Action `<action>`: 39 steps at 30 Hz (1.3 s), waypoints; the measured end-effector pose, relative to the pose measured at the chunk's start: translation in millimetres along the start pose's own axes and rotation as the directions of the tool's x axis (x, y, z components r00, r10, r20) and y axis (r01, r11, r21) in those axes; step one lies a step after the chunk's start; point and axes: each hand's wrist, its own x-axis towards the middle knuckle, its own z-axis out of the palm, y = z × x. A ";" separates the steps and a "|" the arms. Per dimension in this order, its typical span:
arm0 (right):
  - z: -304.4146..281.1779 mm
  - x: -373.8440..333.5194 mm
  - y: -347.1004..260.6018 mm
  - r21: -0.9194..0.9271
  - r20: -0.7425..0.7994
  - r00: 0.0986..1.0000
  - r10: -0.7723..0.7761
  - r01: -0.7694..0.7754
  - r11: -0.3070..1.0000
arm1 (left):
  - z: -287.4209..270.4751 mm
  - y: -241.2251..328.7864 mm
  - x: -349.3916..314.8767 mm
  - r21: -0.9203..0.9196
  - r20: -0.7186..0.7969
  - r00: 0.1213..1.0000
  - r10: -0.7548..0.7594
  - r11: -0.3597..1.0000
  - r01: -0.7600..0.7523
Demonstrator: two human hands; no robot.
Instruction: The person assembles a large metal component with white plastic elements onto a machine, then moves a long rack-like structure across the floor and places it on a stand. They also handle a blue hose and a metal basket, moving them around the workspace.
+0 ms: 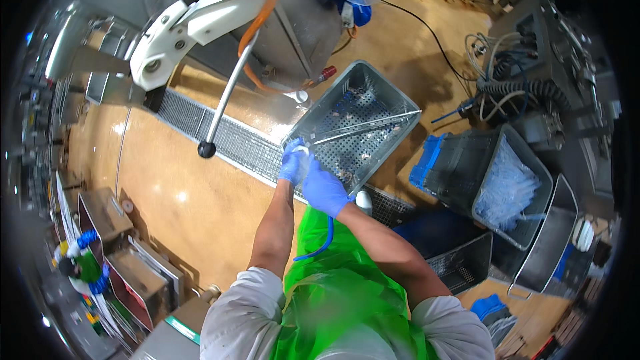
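My right hand (325,188), in a blue glove, is closed at the near left corner of a grey perforated crate (398,149). A blue hose (325,243) hangs from beneath it against my green apron. Just to the left, my left hand (291,163), also gloved in blue, has its fingers curled in. A small whitish piece (303,151) shows between the two hands, too blurred to name. From near my hands a thin metal rod (367,127) slants across the crate to its right rim. Small scraps lie on the crate's bottom.
A floor drain grate (250,151) runs beside the crate. Ahead stands a white machine arm (220,17) with a ball-ended lever (207,149). At right, a tilted grey bin (460,167) holds clear plastic. Cables (507,60) hang beyond. Another person (83,263) works far left.
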 end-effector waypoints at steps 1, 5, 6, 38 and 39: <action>0.3 -4.0 3.5 0.006 0.000 1.000 -0.015 0.015 1.000 | 9.6 4.6 -12.2 -0.118 0.025 0.999 -0.024 0.993 0.026; -6.6 -24.4 29.2 -0.023 0.098 0.995 0.013 -0.011 1.000 | 45.4 1.5 -40.5 -0.530 0.104 0.993 -0.046 0.842 0.095; -8.6 -29.1 34.9 -0.075 0.147 0.989 0.025 -0.014 0.997 | 53.4 -3.9 -43.3 -0.489 0.063 0.996 -0.065 0.868 0.087; -48.2 -63.7 38.7 -0.086 0.061 0.986 -0.156 0.161 0.983 | 55.9 -39.0 -57.3 -0.275 -0.059 0.994 0.089 0.956 -0.102; -46.6 -63.1 38.3 -0.097 0.060 0.988 -0.146 0.151 0.984 | 52.3 -42.1 -57.5 -0.225 -0.036 0.988 0.148 0.962 -0.152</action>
